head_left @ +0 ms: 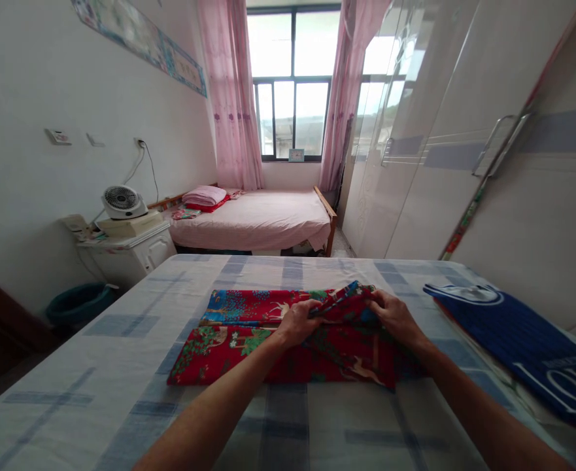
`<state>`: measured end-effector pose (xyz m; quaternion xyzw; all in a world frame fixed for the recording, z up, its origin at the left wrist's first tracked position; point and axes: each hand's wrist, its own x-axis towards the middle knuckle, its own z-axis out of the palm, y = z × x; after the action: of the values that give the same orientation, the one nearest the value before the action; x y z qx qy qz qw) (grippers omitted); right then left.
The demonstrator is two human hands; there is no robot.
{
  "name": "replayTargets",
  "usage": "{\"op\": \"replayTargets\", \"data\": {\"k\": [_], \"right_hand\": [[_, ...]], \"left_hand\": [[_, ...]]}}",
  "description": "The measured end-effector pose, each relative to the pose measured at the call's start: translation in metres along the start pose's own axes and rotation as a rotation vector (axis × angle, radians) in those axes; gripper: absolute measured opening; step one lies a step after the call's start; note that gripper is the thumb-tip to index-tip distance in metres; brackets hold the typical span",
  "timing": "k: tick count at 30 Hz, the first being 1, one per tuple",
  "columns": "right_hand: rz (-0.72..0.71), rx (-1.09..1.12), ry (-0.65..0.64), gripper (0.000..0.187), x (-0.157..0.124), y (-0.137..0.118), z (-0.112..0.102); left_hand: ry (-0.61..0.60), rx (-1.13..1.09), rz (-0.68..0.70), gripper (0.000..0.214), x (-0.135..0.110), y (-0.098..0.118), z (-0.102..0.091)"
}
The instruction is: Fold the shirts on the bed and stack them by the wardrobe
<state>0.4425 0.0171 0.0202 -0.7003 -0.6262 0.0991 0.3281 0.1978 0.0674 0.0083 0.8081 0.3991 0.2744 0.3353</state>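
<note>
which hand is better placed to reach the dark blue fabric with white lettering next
Probably the right hand: it grips the red animal-patterned cloth toward its right end, the side closer to the dark blue fabric. The left hand grips nearer the middle, farther away.

A bright window [293, 82] between pink curtains [231, 98] stands beyond a pink-covered bed [268, 212].

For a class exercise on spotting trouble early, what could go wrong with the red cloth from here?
The left hand and right hand both grip the red cloth where it is bunched, so creases might set there. Its left end lies unheld, so a pull could skew it. The right forearm is near the blue item and might nudge it.
</note>
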Motion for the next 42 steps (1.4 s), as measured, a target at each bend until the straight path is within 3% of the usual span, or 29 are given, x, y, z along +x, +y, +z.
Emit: {"op": "replayTargets", "data": {"k": [6, 11, 13, 15, 18, 20, 22, 25, 31, 36, 42], "right_hand": [[0.028, -0.065, 0.064, 0.029, 0.007, 0.016, 0.023], [0.067, -0.404, 0.090, 0.029, -0.005, 0.013, 0.015], [-0.081, -0.480, 0.169, 0.031, -0.009, 0.003, 0.012], [-0.279, -0.483, 0.187, 0.038, -0.013, -0.007, 0.013], [-0.452, -0.458, 0.068, 0.046, -0.017, -0.014, 0.026], [-0.454, -0.456, -0.050, 0.047, -0.018, -0.008, 0.037], [-0.373, -0.472, -0.139, 0.050, -0.017, 0.004, 0.045], [-0.174, -0.512, -0.141, 0.058, -0.012, 0.025, 0.044], [0.120, -0.489, 0.037, 0.055, -0.009, 0.045, 0.001], [0.339, -0.375, -0.135, 0.058, -0.020, 0.050, -0.031], [0.504, -0.133, -0.328, 0.059, -0.020, 0.049, -0.033]], "left_hand": [[0.158, 0.034, -0.180, 0.031, 0.020, -0.015, 0.013], [0.243, 0.158, -0.265, 0.033, 0.019, -0.008, 0.010], [0.275, 0.222, -0.196, 0.038, 0.014, 0.003, 0.008], [0.251, 0.330, 0.000, 0.042, 0.007, 0.011, 0.009], [0.126, 0.508, 0.240, 0.048, -0.005, 0.012, 0.020], [0.041, 0.559, 0.204, 0.058, -0.011, 0.005, 0.030], [-0.020, 0.575, 0.132, 0.068, -0.015, -0.004, 0.038], [-0.039, 0.581, 0.095, 0.073, -0.017, -0.011, 0.042], [-0.030, 0.539, 0.091, 0.074, -0.018, -0.009, 0.040], [-0.015, 0.508, 0.094, 0.073, -0.018, -0.010, 0.041], [-0.015, 0.486, 0.090, 0.073, -0.018, -0.008, 0.041]]}}
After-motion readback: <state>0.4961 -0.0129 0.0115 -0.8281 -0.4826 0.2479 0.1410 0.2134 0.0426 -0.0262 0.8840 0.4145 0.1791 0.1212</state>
